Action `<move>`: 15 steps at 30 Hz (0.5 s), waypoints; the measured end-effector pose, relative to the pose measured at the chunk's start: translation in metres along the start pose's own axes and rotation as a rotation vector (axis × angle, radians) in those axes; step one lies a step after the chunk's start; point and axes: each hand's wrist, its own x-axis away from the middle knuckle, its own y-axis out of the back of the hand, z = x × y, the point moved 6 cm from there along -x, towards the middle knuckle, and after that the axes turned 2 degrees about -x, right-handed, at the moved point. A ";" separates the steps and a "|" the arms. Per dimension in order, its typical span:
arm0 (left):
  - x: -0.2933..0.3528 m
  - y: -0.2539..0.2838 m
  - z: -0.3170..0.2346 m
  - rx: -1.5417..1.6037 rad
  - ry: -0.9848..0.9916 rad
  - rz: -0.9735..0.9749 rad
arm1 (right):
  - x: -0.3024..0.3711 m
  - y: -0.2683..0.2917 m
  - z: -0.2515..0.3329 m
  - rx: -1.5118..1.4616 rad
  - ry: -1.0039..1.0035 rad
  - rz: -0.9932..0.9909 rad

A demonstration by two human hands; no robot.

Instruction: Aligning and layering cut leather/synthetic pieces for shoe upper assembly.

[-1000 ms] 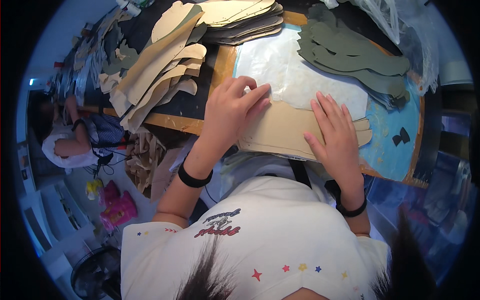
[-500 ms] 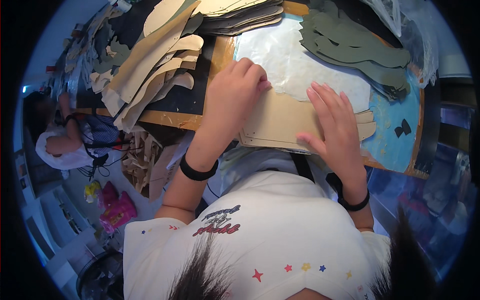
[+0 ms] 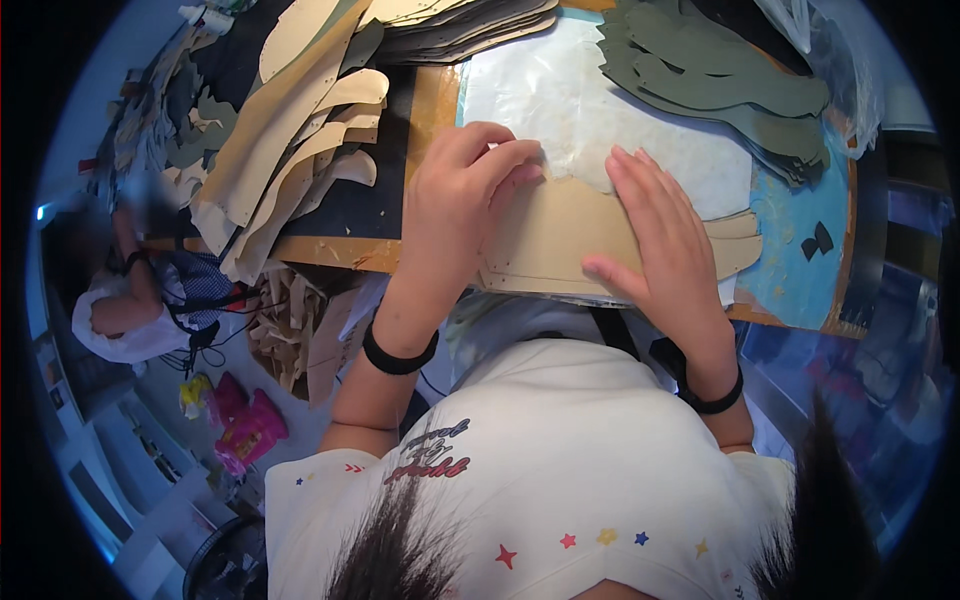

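We list one stack of flat tan pieces [image 3: 560,230], smooth-faced, rounded at the right end, at the table's [image 3: 340,252] near edge. We record it between and under the hands: left hand [image 3: 460,190] half curled at its upper-left side, grip indiscernible; right hand [image 3: 668,235] spread flat over its right part, grasping nothing.

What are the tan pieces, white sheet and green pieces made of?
Tan pieces: perhaps leather or card, smooth, matte, with thin crisp edges.
White sheet: probably plastic film, glossy, given its glints and creases.
Green pieces: maybe leather or synthetic, matte, given their dull, even, thin layers.
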 end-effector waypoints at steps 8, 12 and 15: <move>-0.001 -0.005 -0.006 -0.098 -0.062 -0.065 | -0.004 0.000 0.001 -0.015 -0.019 0.002; -0.005 -0.007 -0.015 -0.362 -0.199 0.087 | -0.005 0.003 0.002 -0.019 -0.047 0.025; -0.002 -0.012 -0.018 -0.295 -0.255 0.256 | -0.004 0.004 0.006 -0.028 -0.056 0.050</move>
